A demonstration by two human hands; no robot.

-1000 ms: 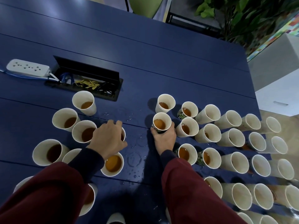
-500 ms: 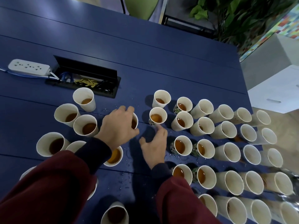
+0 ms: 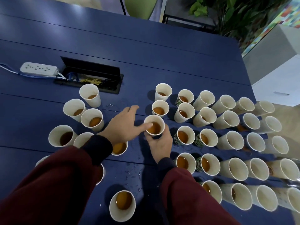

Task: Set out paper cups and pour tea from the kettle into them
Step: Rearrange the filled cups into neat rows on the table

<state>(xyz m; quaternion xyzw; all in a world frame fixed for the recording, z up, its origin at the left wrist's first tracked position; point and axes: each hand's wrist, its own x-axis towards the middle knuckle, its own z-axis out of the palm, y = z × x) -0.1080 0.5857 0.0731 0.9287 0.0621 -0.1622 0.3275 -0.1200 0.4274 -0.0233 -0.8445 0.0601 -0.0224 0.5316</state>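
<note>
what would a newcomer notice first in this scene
Dozens of white paper cups crowd the dark blue table, many holding amber tea, mostly massed to the right. At centre the right hand grips one tea-filled cup while the left hand touches its rim. A white power strip lies far left.

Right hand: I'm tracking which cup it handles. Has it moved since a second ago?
Yes. The right hand has drawn back toward the person, away from the cable box: off the second cup, onto a nearer cup it now grips.
</note>
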